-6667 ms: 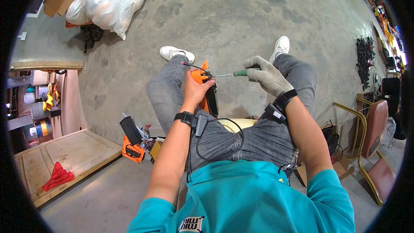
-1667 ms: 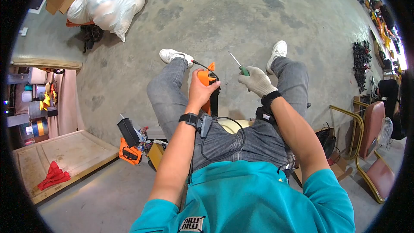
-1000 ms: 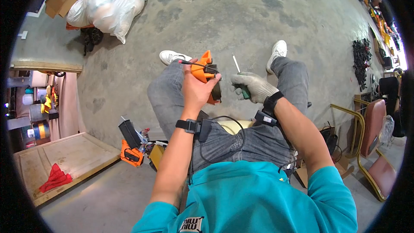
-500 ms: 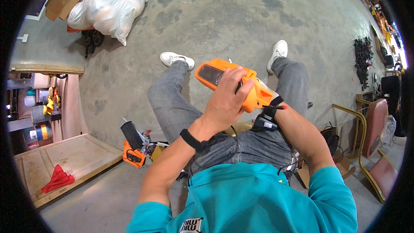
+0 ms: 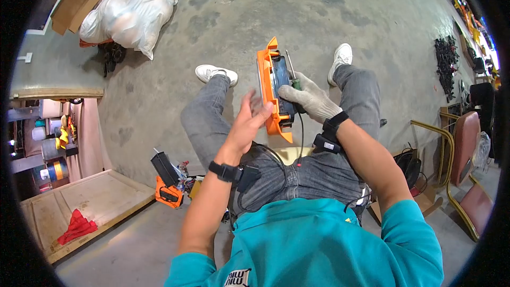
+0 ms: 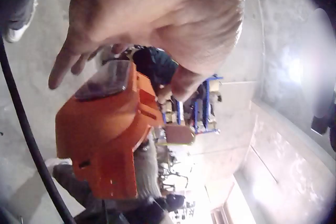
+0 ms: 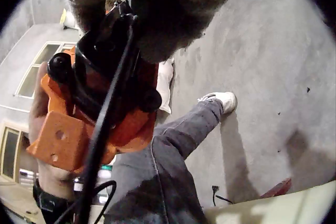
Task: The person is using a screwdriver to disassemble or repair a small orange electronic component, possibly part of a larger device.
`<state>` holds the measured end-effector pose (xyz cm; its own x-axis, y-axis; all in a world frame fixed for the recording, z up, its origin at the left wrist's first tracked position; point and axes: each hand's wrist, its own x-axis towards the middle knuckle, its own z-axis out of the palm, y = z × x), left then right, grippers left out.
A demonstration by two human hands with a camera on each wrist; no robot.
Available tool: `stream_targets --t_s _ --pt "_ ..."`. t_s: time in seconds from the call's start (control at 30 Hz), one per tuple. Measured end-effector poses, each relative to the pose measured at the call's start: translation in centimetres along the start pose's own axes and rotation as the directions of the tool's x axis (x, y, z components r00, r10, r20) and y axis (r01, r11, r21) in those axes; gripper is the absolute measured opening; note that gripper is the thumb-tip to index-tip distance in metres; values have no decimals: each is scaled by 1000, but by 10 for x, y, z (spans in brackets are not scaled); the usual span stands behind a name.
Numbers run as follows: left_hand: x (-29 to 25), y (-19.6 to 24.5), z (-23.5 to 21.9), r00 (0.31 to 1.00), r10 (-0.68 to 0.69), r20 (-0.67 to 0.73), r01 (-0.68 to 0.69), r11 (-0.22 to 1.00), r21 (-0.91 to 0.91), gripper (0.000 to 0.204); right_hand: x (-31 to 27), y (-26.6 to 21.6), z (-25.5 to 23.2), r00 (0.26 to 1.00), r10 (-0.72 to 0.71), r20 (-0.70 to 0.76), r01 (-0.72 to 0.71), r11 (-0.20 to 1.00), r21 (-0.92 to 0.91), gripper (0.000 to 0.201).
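Whereas half a second ago the left hand wrapped over the orange housing and carried it flat across the lap, window side up, the housing now stands on end in front of the knees with its open, dark inner side turned toward the gloved right hand. That reads as a handover: the piece has been flipped to show its inside, and the grip has passed from left to right, so the screw work on that face can probably go on.

At present the right hand holds the housing at its 3 o'clock edge, its fingers curled round both the housing's rim and the green-handled screwdriver, whose shaft points up toward 12 o'clock along the housing. A black cable hangs from the lower end toward 6 o'clock, down to the lap.

Meanwhile the left hand sits at the housing's 8 o'clock, palm turned to it, fingers straight and spread wide; the left wrist view shows them just off the orange shell or barely brushing it, gripping nothing.

Both forearms reach forward from the body with elbows bent, wrists raised above the thighs, the housing between the two knees.
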<state>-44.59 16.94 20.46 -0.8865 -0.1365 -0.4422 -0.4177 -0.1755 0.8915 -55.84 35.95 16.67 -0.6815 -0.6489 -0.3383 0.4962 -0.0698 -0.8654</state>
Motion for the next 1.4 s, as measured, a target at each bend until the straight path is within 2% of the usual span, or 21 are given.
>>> stream_targets --t_s 0.07,0.1,0.23,0.33,0.4,0.5,0.63,0.73,0.8,1.03,1.13,1.23,1.3,1.4 --pt "12 -17 -5 969 -181 167 206 967 -147 81 -6 -7 9 995 0 -100 -20 979 -202 72" --pt "14 -25 0 984 -138 110 148 985 -90 77 -3 -4 7 990 20 -137 -63 946 -319 76" --pt "24 -43 2 983 -139 117 149 986 -80 76 1 11 4 986 54 -156 -102 942 -320 78" --pt "26 -44 2 981 -157 115 170 979 -116 71 6 27 0 990 2 -139 -49 939 -340 77" --pt "28 -41 0 982 -148 116 161 981 -108 63 7 28 0 983 -44 -177 -46 880 -473 74" --pt "30 -42 -4 977 -167 133 182 977 -112 52 2 16 5 980 34 -195 -128 860 -494 72" --pt "31 -48 -8 978 -169 120 181 978 -100 53 2 12 4 984 43 -170 -127 842 -524 69" --pt "31 -49 -9 973 -168 157 191 970 -149 57 2 9 3 987 90 -130 -147 823 -549 59" --pt "29 -50 -8 983 -102 150 132 969 -210 60 0 7 3 990 110 -89 -140 851 -506 59" --pt "36 -58 -9 995 -43 88 58 983 -177 63 2 13 1 991 114 -71 -134 874 -466 59" --pt "36 -60 -12 995 -31 91 45 988 -151 63 0 10 4 997 69 -44 -82 869 -488 59" --pt "41 -69 -18 989 -58 139 83 979 -187 62 -3 3 7 993 99 -63 -117 858 -501 59" --pt "41 -72 -18 991 -57 122 84 969 -233 60 -3 1 6 987 149 -58 -160 904 -396 55" --pt "42 -69 -18 994 -57 97 77 971 -228 61 -4 -4 5 972 223 -73 -230 847 -479 50"
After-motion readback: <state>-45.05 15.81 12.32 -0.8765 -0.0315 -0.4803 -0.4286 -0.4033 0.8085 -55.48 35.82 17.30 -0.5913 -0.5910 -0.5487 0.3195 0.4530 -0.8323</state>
